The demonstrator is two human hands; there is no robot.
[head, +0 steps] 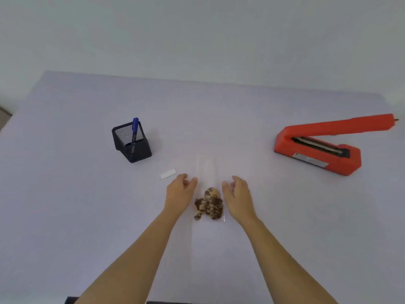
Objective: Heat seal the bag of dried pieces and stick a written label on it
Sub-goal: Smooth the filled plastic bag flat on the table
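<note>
Clear bag of dried pieces (pixel 209 204) lower ctr, left hand (pixel 179 191) & right hand (pixel 238 195) flanking it, both loosely curled, holding nothing; red heat sealer (pixel 317 148) mid right; white label (pixel 168 173) nr left fingertips

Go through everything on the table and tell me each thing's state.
Heat sealer: arm raised, nothing in it.
Bag: lying flat, dried pieces inside.
Label: lying loose, not stuck on.
Pen: standing in mesh holder.
Left hand: holds nothing, beside bag.
Right hand: holds nothing, beside bag.
</note>
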